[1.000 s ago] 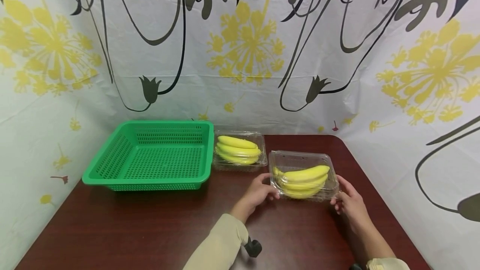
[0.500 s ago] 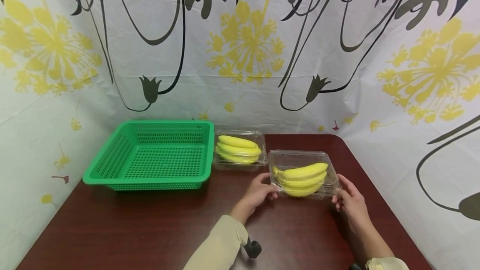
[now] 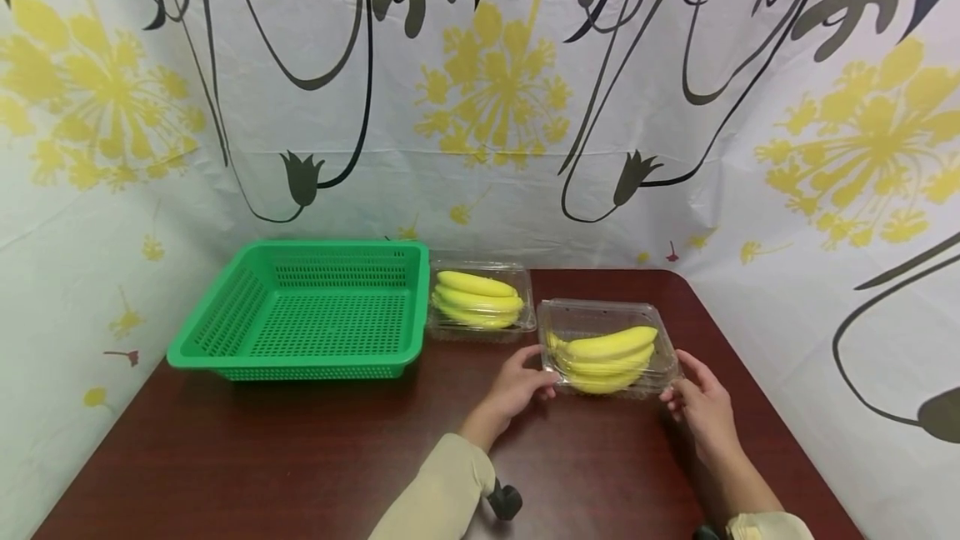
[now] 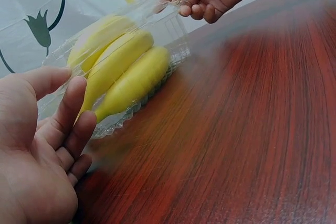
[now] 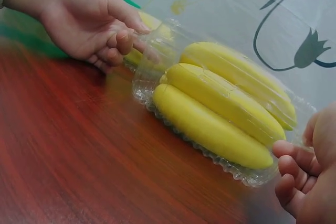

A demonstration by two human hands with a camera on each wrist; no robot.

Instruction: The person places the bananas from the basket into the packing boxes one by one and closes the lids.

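Note:
A clear plastic clamshell box (image 3: 577,319) stands on the right of the table, a bunch of yellow bananas (image 3: 609,357) inside it. My left hand (image 3: 516,386) pinches its near left corner between thumb and fingers. At the near right corner, my right hand (image 3: 701,402) grips the edge, thumb in front and fingers curled. The right wrist view shows the bananas (image 5: 215,114) lying side by side under the lid, and the box's ribbed bottom edge (image 5: 210,156) close over the table. In the left wrist view, both hands hold opposite ends of the box.
A second clear box (image 3: 525,307) of bananas (image 3: 476,302) stands behind and to the left, against the wall cloth. Beside it is a green plastic basket (image 3: 300,362) with nothing in it. The patterned cloth (image 3: 487,215) borders the brown table (image 3: 300,457) at the back and sides.
The held box and its bananas have shifted very slightly toward the back. Both hands keep their grip at the same corners. The basket and second box stand as before.

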